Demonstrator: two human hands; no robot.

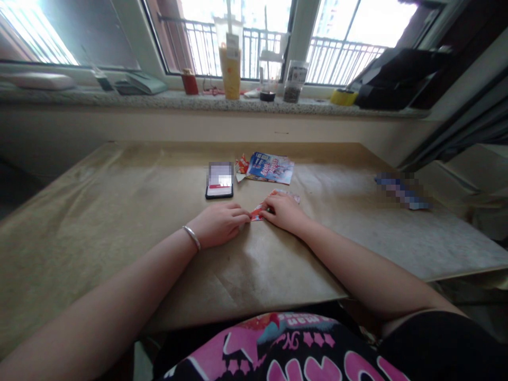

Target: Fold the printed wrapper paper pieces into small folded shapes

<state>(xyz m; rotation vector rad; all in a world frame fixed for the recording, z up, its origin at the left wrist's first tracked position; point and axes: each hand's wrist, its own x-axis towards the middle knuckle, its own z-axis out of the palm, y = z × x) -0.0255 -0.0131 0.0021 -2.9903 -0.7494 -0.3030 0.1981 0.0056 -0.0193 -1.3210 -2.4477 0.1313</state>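
A small piece of folded paper (257, 214), red and orange with printed patches, lies on the table in front of me. My right hand (282, 211) is over it, thumb and fingers closed on the paper and covering much of it. My left hand (222, 223), with a silver bangle at the wrist, has its fingers together and the fingertips on the paper's left corner. Just beyond my hands lie a phone (219, 181) with a lit screen, a red folded paper piece (242, 167) and a stack of printed leaflets (271, 168).
A brownish cover (159, 180) lies over the table. Towards the right edge is a blurred bluish item (400, 191). On the windowsill (174, 100) stand a tall yellow-filled container (230, 71), a red jar (189, 82), yellow tape (343, 97) and a black bag (391, 79).
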